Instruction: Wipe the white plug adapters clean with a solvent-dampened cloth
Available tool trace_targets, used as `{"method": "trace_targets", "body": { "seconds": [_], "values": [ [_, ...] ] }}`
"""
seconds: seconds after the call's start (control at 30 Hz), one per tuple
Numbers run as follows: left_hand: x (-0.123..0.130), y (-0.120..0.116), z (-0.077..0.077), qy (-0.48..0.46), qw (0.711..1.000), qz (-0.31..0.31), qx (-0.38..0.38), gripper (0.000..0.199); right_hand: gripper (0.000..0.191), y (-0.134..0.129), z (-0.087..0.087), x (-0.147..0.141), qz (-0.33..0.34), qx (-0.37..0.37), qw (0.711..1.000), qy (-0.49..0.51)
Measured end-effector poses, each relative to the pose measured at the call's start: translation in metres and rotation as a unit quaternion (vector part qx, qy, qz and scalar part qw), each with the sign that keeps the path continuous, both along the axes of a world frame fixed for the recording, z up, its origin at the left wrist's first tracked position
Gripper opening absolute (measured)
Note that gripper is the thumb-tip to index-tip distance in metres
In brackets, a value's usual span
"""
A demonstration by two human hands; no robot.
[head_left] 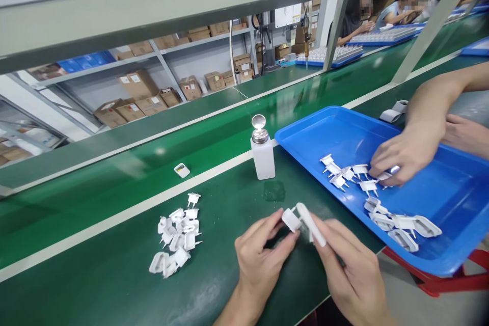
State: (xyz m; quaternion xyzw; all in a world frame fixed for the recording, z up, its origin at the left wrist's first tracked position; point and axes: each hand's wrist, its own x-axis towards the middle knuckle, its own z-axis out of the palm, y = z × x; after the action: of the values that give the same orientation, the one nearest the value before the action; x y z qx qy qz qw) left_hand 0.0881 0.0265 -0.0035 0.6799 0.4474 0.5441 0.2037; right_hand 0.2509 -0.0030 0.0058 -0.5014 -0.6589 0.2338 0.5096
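On the green bench [114, 275], a co-worker's hand [405, 155] sorts plug parts in the blue tray [344, 132]. The left hand [260, 260] pinches a white plug insert [291, 219]; the right hand [351, 270] grips a white swab stick [311, 224] against it, apparently for wiping.

Single view, from the camera on my head. It looks forward and down across the green table [114, 265], tilted so the table edge runs diagonally toward the upper right of the frame. Close range: my hands [305, 260] sit at bottom centre, shelving far off upper left.
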Motion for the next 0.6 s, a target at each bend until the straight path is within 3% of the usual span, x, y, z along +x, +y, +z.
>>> {"method": "trace_targets", "body": {
  "seconds": [0.1, 0.17, 0.23, 0.33, 0.4, 0.5, 0.6],
  "values": [
    [-0.004, 0.000, 0.005, 0.059, 0.997, 0.014, 0.037, 0.040, 0.048, -0.001, 0.007, 0.005, 0.136, -0.035, 0.990, -0.012],
    [-0.005, 0.000, 0.006, 0.065, 0.997, 0.014, 0.042, 0.040, 0.044, -0.002, 0.009, 0.014, 0.153, -0.059, 0.986, -0.026],
    [-0.006, 0.001, 0.006, 0.045, 0.999, 0.017, 0.021, 0.042, 0.038, -0.003, 0.007, 0.024, 0.092, -0.079, 0.992, -0.036],
    [0.000, 0.001, 0.005, -0.069, 0.995, 0.005, -0.078, 0.039, 0.032, -0.002, 0.000, 0.032, -0.068, -0.090, 0.993, -0.017],
    [0.006, 0.001, 0.007, -0.197, 0.963, -0.041, -0.182, 0.033, 0.031, 0.000, -0.004, 0.028, -0.105, -0.100, 0.989, 0.034],
    [0.017, 0.000, 0.014, -0.345, 0.871, -0.125, -0.327, 0.025, 0.031, 0.002, -0.004, 0.010, -0.033, -0.140, 0.979, 0.145],
    [0.025, -0.004, 0.022, -0.428, 0.793, -0.177, -0.395, 0.020, 0.033, 0.001, 0.002, -0.005, 0.017, -0.155, 0.966, 0.206]
  ]
}}
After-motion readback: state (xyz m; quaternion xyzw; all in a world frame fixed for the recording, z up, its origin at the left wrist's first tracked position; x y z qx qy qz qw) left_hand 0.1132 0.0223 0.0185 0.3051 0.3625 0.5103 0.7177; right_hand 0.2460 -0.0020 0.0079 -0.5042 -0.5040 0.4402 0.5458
